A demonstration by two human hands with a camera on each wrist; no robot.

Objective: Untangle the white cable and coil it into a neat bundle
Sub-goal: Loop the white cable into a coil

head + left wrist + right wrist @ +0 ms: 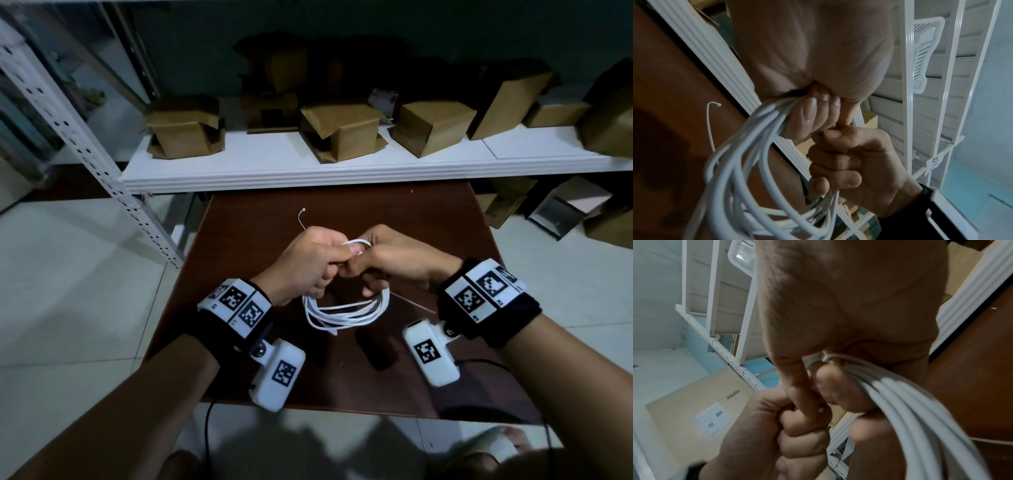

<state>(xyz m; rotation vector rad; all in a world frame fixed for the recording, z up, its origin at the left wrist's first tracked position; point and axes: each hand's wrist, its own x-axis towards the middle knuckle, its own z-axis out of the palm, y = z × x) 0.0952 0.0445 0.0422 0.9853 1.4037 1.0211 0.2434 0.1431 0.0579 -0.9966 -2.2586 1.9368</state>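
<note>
Both hands grip the coiled white cable; only the head view shows cardboard boxes.

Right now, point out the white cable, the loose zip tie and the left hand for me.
white cable (pixel 346 313): head view, on the hanging loops below the hands.
zip tie (pixel 301 219): head view, on its strap lying on the table.
left hand (pixel 305 260): head view, back of the hand.
</note>
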